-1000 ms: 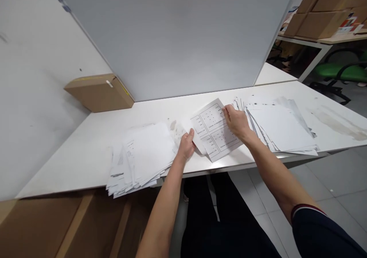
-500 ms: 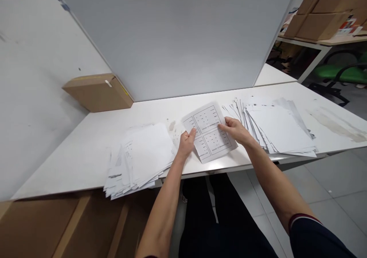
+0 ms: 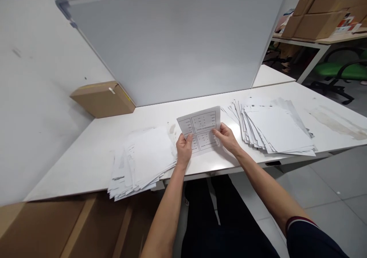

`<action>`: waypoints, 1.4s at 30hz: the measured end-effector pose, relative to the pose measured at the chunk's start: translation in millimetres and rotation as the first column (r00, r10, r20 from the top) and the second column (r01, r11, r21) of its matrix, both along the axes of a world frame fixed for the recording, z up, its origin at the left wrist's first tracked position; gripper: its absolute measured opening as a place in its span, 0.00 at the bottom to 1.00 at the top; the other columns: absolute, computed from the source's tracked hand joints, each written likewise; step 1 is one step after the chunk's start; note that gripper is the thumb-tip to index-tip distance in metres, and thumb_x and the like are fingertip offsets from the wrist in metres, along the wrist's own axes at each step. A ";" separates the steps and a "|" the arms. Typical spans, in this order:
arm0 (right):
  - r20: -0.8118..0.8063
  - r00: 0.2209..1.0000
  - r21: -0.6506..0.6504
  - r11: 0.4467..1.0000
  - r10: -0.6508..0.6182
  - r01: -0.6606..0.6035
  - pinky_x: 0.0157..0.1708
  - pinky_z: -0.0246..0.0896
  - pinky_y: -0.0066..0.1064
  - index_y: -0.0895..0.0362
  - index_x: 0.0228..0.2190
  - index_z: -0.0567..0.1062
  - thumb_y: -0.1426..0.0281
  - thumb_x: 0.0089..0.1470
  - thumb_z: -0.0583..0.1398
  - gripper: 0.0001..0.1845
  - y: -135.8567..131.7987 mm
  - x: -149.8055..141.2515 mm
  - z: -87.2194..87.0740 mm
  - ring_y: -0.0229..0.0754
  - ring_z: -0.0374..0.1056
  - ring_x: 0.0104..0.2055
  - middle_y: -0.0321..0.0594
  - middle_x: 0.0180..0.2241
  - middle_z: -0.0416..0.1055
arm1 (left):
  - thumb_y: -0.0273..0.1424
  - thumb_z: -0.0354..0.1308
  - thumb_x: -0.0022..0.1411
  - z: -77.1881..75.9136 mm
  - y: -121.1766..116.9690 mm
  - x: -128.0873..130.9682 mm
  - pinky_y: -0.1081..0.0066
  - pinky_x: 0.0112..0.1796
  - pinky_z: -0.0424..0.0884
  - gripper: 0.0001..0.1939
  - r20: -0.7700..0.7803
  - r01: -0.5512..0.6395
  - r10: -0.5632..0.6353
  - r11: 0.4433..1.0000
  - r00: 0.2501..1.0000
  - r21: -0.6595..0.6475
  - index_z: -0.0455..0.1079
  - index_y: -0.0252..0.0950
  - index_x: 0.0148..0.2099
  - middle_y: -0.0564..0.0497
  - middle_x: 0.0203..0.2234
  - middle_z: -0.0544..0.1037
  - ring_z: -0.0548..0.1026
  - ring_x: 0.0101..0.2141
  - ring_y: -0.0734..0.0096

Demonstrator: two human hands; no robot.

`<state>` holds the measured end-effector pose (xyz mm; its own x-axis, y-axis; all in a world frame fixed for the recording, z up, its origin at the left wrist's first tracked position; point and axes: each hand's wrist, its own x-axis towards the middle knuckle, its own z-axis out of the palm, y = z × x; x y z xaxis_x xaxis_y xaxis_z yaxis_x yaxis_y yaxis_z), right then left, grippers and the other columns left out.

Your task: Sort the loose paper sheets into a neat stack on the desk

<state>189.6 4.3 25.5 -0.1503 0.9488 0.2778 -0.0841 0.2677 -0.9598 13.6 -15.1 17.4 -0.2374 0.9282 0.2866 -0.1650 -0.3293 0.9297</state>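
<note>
White printed paper sheet (image 3: 201, 128) clamped by fingers of left hand (image 3: 184, 150) and right hand (image 3: 227, 137); now lifted upright off bench (image 3: 86, 154), between paper stacks.

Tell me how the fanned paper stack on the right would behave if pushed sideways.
The right stack is already splayed, so its loose sheets would likely slide apart rather than move together. Thin paper on the smooth white table probably slips easily. Sheets at the near edge might fall off.

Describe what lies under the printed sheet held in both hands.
Under the printed sheet, held by the left hand and right hand, only bare white table shows. The patch directly beneath is covered.
</note>
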 end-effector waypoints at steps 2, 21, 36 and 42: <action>0.054 0.999 0.017 1.000 0.004 -0.005 0.45 0.63 0.37 0.54 0.41 0.70 0.59 0.53 0.58 0.16 -1.1 1.8 5.6 0.43 0.67 0.44 0.41 0.42 0.71 | 0.40 0.60 0.54 0.5 -0.2 2.4 0.64 0.52 0.64 0.17 0.010 -0.007 0.007 1.000 1.000 0.005 0.70 0.37 0.44 0.48 0.41 0.77 0.72 0.47 0.65; 0.978 -0.084 0.159 0.942 -0.191 -0.294 0.22 0.41 0.30 0.56 0.31 0.65 0.80 0.51 0.49 0.09 -16.4 3.0 132.6 0.37 0.58 0.22 0.42 0.25 0.68 | 0.35 0.61 0.51 -22.3 10.4 -16.8 0.66 0.45 0.65 0.20 -0.209 0.157 -0.156 0.988 0.966 -0.012 0.67 0.37 0.48 0.46 0.40 0.74 0.71 0.42 0.66; 0.988 -0.091 0.099 0.963 -0.126 -0.252 0.21 0.45 0.30 0.56 0.33 0.66 0.78 0.53 0.49 0.08 -6.3 5.0 117.2 0.40 0.61 0.23 0.44 0.26 0.69 | 0.33 0.60 0.51 -27.4 12.0 -16.2 0.71 0.36 0.66 0.06 -0.168 0.142 -0.175 0.971 0.970 -0.191 0.73 0.36 0.33 0.54 0.22 0.73 0.71 0.29 0.71; 0.953 0.298 0.002 0.986 0.048 -0.166 0.21 0.56 0.30 0.55 0.29 0.68 0.66 0.56 0.51 0.09 -6.5 28.6 121.1 0.40 0.66 0.25 0.42 0.28 0.71 | 0.37 0.64 0.48 -10.1 4.4 -15.3 0.72 0.33 0.66 0.11 -0.046 0.054 -0.061 0.989 0.997 -0.137 0.73 0.35 0.31 0.53 0.25 0.76 0.71 0.28 0.73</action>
